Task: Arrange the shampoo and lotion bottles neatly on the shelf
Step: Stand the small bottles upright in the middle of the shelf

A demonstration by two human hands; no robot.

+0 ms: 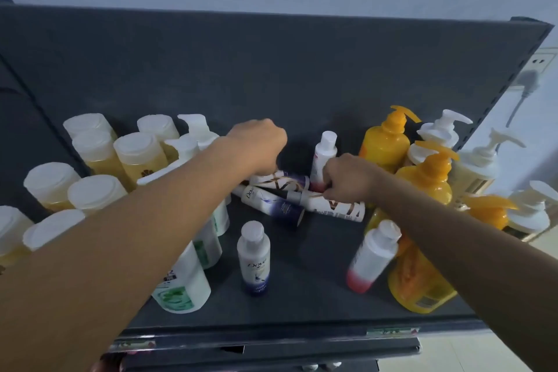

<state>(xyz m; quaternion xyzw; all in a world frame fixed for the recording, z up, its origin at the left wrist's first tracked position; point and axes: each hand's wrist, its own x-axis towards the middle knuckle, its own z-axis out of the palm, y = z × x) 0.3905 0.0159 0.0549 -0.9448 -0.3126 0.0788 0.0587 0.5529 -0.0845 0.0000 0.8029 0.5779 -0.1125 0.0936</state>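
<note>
Shelf [302, 287] looks tidy either side of the fingers; left hand [256, 148] clasps one toppled bottle [282, 180], right hand [347, 180] pinches a second bottle [341, 208]; middle unsorted.

I take this for a shop: a dark metal shelf [302, 275] with a slotted upright [495, 96] at right, a label strip [392, 332] on its near edge, and many identical yellow bottles [140, 157].

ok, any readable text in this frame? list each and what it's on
"Dove": upright white-and-blue bottle near the shelf front.
"Dove": lying white-and-blue bottle.
Too blurred to read: green-label bottle, orange pump bottle label, shelf-edge tags, rear brown-patterned bottle, front brown-patterned bottle.
</note>
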